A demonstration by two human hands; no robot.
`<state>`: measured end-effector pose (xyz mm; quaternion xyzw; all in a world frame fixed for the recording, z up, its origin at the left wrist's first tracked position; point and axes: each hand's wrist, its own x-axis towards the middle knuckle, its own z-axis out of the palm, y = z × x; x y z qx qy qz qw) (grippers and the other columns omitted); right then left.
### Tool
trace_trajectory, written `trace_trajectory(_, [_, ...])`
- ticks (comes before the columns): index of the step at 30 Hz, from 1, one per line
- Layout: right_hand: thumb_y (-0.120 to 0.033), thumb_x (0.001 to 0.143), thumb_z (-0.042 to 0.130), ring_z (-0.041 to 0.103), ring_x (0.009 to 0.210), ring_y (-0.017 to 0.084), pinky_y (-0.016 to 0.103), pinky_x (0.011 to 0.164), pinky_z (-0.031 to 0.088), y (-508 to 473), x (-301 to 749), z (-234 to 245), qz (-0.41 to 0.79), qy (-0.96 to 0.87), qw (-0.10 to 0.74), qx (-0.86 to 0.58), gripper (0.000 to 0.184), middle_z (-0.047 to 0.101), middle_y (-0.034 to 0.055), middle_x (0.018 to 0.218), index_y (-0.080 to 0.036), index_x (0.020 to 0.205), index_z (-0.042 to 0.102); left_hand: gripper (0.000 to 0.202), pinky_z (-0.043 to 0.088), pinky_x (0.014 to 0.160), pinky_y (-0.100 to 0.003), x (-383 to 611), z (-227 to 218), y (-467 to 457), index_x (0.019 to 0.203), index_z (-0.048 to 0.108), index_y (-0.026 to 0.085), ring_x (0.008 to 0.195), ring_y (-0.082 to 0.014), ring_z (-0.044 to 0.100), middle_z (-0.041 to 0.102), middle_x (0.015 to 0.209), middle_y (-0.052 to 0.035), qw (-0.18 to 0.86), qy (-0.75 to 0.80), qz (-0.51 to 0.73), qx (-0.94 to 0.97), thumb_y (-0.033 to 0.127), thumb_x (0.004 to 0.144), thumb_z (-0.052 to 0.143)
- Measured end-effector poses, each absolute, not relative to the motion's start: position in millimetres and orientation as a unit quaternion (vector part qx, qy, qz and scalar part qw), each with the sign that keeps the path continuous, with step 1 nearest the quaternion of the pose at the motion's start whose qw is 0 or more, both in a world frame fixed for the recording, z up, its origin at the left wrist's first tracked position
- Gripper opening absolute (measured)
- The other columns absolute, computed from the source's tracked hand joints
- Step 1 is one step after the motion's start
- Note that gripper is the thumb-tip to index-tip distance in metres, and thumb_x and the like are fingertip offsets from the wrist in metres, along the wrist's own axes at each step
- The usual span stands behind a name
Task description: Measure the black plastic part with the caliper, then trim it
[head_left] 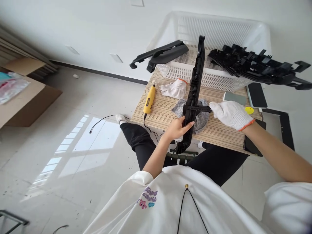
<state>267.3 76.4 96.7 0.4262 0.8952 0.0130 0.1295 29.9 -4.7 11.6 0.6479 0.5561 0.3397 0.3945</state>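
Note:
My bare left hand (177,128) grips the lower part of a long black plastic trim piece (195,81), which stands upright over the table with a short arm jutting right. My right hand (229,113), in a white knit glove with an orange cuff, is closed at the tip of that arm. A yellow rounded end (249,110) sticks out behind the glove, like a tool's handle; its working end is hidden. Behind the trim piece lies a grey cloth (202,122). A second white glove (174,89) rests on the table to the left of it.
A yellow corded rotary tool (149,100) lies at the table's (161,112) left side. Behind, a white plastic basket (219,29) holds black trim pieces (168,53) and a pile of black clips-edged parts (253,65) overhanging its rim. Phones (256,95) lie right. A cardboard box (31,100) stands left.

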Motion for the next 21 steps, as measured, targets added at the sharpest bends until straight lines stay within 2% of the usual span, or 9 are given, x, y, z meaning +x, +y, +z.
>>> trace_trajectory(5, [-0.035, 0.102, 0.022, 0.050, 0.062, 0.016, 0.032, 0.060, 0.016, 69.7, 247.1, 101.2, 0.004, 0.854, 0.137, 0.502, 0.051, 0.070, 0.0128, 0.081, -0.013, 0.103, 0.067, 0.042, 0.027, 0.050, -0.027, 25.5, 6.7, -6.6, 0.070, 0.047, 0.020, 0.053, -0.0102, 0.037, 0.041, 0.057, 0.0036, 0.432, 0.533, 0.360, 0.633, 0.055, 0.090, 0.059])
trace_trajectory(9, [-0.028, 0.100, 0.021, 0.054, 0.068, 0.019, 0.034, 0.061, 0.015, 64.7, 242.1, 105.7, 0.084, 0.868, 0.145, 0.467, 0.047, 0.069, 0.0168, 0.085, -0.008, 0.114, 0.062, 0.043, 0.027, 0.049, -0.026, 23.6, 3.3, -6.7, 0.071, 0.049, 0.019, 0.054, -0.0101, 0.039, 0.043, 0.058, 0.0032, 0.459, 0.509, 0.387, 0.617, 0.056, 0.090, 0.059])
trace_trajectory(13, [-0.027, 0.101, 0.020, 0.058, 0.072, 0.021, 0.034, 0.059, 0.015, 60.9, 245.7, 104.8, 0.105, 0.877, 0.142, 0.447, 0.047, 0.069, 0.0176, 0.090, -0.005, 0.119, 0.058, 0.046, 0.026, 0.047, -0.026, 23.2, 2.3, -6.0, 0.068, 0.044, 0.020, 0.051, -0.0092, 0.038, 0.039, 0.057, 0.0039, 0.485, 0.494, 0.410, 0.595, 0.056, 0.089, 0.061])
trace_trajectory(21, [-0.029, 0.101, 0.020, 0.060, 0.071, 0.021, 0.031, 0.059, 0.017, 57.2, 249.6, 101.7, 0.120, 0.864, 0.098, 0.480, 0.050, 0.072, 0.0102, 0.094, -0.019, 0.127, 0.061, 0.048, 0.025, 0.042, -0.025, 24.5, 3.6, -6.1, 0.069, 0.044, 0.020, 0.047, -0.0084, 0.037, 0.040, 0.056, 0.0039, 0.517, 0.485, 0.415, 0.571, 0.060, 0.087, 0.063])
